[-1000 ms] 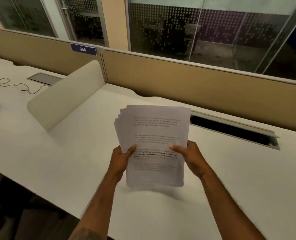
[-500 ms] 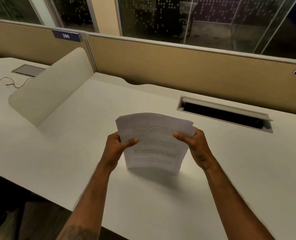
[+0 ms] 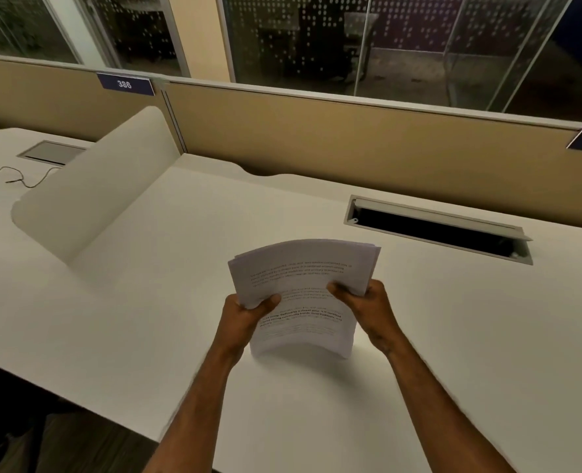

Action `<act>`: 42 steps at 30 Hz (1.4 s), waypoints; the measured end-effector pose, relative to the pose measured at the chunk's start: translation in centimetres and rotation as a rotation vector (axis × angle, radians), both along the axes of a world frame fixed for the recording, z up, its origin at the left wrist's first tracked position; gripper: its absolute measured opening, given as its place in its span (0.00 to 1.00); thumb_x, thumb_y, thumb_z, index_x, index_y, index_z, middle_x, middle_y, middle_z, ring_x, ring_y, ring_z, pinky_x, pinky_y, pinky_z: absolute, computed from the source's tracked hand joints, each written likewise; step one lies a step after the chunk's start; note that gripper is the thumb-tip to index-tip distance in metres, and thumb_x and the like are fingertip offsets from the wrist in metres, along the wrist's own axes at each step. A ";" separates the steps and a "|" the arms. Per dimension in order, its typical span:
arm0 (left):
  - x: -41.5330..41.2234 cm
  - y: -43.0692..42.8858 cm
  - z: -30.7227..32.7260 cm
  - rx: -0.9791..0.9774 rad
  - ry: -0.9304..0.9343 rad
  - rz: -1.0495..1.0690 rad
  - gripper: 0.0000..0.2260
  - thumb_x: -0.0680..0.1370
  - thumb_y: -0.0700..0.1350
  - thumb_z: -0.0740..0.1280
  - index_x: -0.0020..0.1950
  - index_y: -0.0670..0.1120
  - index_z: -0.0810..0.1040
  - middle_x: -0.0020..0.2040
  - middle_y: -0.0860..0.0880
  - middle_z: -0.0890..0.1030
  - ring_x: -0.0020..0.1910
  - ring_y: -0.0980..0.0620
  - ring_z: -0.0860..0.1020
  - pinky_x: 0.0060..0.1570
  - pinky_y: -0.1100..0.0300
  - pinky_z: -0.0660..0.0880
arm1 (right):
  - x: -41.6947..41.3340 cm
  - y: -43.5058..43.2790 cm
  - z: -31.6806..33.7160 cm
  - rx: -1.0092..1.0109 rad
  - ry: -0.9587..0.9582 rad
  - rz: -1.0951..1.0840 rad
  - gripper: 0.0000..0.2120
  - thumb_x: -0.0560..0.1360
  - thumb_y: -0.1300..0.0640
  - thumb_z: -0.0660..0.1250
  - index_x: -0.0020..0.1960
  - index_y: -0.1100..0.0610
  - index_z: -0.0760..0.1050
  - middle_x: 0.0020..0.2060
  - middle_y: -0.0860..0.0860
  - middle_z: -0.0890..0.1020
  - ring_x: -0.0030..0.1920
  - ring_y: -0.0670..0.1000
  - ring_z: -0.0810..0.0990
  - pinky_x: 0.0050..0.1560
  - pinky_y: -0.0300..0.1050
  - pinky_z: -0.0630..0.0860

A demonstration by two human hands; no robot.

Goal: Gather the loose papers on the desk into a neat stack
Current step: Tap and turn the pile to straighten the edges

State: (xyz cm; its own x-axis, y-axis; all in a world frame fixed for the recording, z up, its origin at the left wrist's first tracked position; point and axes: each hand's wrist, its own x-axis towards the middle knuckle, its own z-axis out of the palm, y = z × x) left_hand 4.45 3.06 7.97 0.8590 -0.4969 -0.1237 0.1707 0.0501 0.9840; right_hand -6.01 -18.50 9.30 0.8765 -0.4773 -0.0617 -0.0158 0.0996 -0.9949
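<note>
A stack of printed white papers (image 3: 303, 274) stands on its bottom edge on the white desk (image 3: 453, 336), bowed and leaning away from me. My left hand (image 3: 245, 319) grips its left side with the thumb across the front sheet. My right hand (image 3: 368, 305) grips the right side, thumb also on the front. The sheets' top edges are slightly fanned and uneven. No other loose papers show on the desk.
An open cable slot (image 3: 436, 230) is cut into the desk at the back right. A curved white divider (image 3: 95, 196) stands to the left, with a cable (image 3: 16, 177) and closed hatch (image 3: 52, 152) beyond. A tan partition (image 3: 351, 148) closes the back.
The stack has come down from mid-air until its bottom edge rests on the desk, and it now bows and tilts away. Both hands slid up its sides.
</note>
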 end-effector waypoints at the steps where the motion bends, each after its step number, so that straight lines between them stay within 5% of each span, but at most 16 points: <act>1: -0.3 -0.1 -0.3 0.020 0.008 0.020 0.10 0.71 0.47 0.77 0.52 0.56 0.88 0.52 0.49 0.89 0.51 0.46 0.87 0.52 0.45 0.84 | -0.1 0.2 -0.7 -0.001 0.042 0.009 0.07 0.68 0.50 0.77 0.45 0.42 0.86 0.45 0.45 0.89 0.48 0.53 0.87 0.42 0.43 0.84; 10: 0.8 0.4 0.9 -0.008 0.033 0.070 0.13 0.70 0.51 0.77 0.53 0.51 0.87 0.53 0.46 0.89 0.51 0.44 0.87 0.47 0.50 0.85 | -2.2 -1.9 -2.7 -0.055 0.232 0.198 0.21 0.71 0.41 0.70 0.54 0.56 0.86 0.51 0.49 0.88 0.55 0.50 0.86 0.54 0.40 0.82; 15: 2.0 0.6 1.7 -0.078 0.077 0.117 0.08 0.72 0.47 0.75 0.51 0.54 0.88 0.53 0.46 0.89 0.50 0.43 0.87 0.45 0.50 0.85 | -3.2 -2.6 -2.6 -0.075 0.247 0.220 0.11 0.75 0.51 0.71 0.52 0.56 0.86 0.49 0.51 0.89 0.51 0.52 0.87 0.55 0.45 0.81; 19: 1.9 -0.4 1.8 -0.141 0.139 0.160 0.10 0.72 0.46 0.75 0.52 0.52 0.87 0.55 0.45 0.88 0.53 0.41 0.86 0.47 0.48 0.85 | -3.8 -3.1 -2.6 -0.013 0.179 0.148 0.08 0.74 0.57 0.73 0.52 0.51 0.86 0.51 0.50 0.88 0.54 0.52 0.86 0.51 0.37 0.81; 25: 0.6 -2.8 1.9 -0.490 0.300 0.304 0.18 0.75 0.43 0.72 0.66 0.50 0.80 0.67 0.42 0.81 0.65 0.41 0.80 0.63 0.41 0.78 | -4.6 -1.5 -3.5 0.484 -0.084 0.086 0.19 0.72 0.67 0.72 0.62 0.58 0.81 0.60 0.60 0.83 0.63 0.59 0.81 0.59 0.47 0.81; 31: -2.4 -3.9 -0.1 -0.564 0.429 0.226 0.22 0.77 0.42 0.68 0.72 0.50 0.75 0.67 0.43 0.81 0.64 0.43 0.81 0.61 0.43 0.80 | -2.0 -0.6 -1.5 0.409 -0.136 -0.120 0.16 0.70 0.59 0.75 0.58 0.51 0.83 0.57 0.56 0.86 0.56 0.55 0.85 0.51 0.52 0.83; 33: -0.4 -1.1 -0.6 -0.522 0.426 0.194 0.22 0.78 0.39 0.65 0.73 0.45 0.73 0.67 0.42 0.82 0.64 0.44 0.82 0.61 0.48 0.80 | -2.5 -2.3 -1.1 0.314 -0.110 -0.123 0.18 0.68 0.54 0.79 0.57 0.51 0.84 0.55 0.56 0.86 0.54 0.56 0.86 0.49 0.52 0.83; 36: 4.6 3.4 0.0 -0.298 0.288 0.154 0.17 0.82 0.35 0.61 0.69 0.45 0.76 0.58 0.46 0.87 0.51 0.50 0.86 0.49 0.59 0.84 | -3.3 -4.7 -0.6 0.209 -0.054 -0.058 0.24 0.64 0.47 0.82 0.57 0.50 0.84 0.54 0.55 0.87 0.52 0.57 0.86 0.47 0.51 0.84; 40: 7.1 2.7 1.5 0.079 0.023 -0.131 0.25 0.69 0.47 0.78 0.65 0.49 0.80 0.57 0.48 0.87 0.55 0.49 0.86 0.54 0.54 0.82 | -3.1 -5.9 -0.3 0.083 0.046 0.044 0.20 0.66 0.46 0.78 0.57 0.48 0.84 0.52 0.54 0.87 0.52 0.56 0.86 0.45 0.46 0.83; 42: 6.5 1.0 1.6 0.127 -0.033 -0.079 0.22 0.65 0.52 0.79 0.57 0.48 0.84 0.51 0.49 0.89 0.50 0.50 0.86 0.49 0.55 0.82 | -2.8 -6.0 -0.3 0.049 0.057 0.055 0.18 0.67 0.45 0.77 0.56 0.47 0.84 0.52 0.53 0.87 0.51 0.54 0.86 0.46 0.45 0.83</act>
State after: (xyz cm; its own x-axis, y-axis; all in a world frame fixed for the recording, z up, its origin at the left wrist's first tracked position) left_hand 10.94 4.08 9.58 0.8222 -0.5454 -0.1626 0.1370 -0.0876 0.9867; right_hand -8.83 -24.48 8.98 0.8957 -0.4240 -0.1339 -0.0787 0.1452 -0.9863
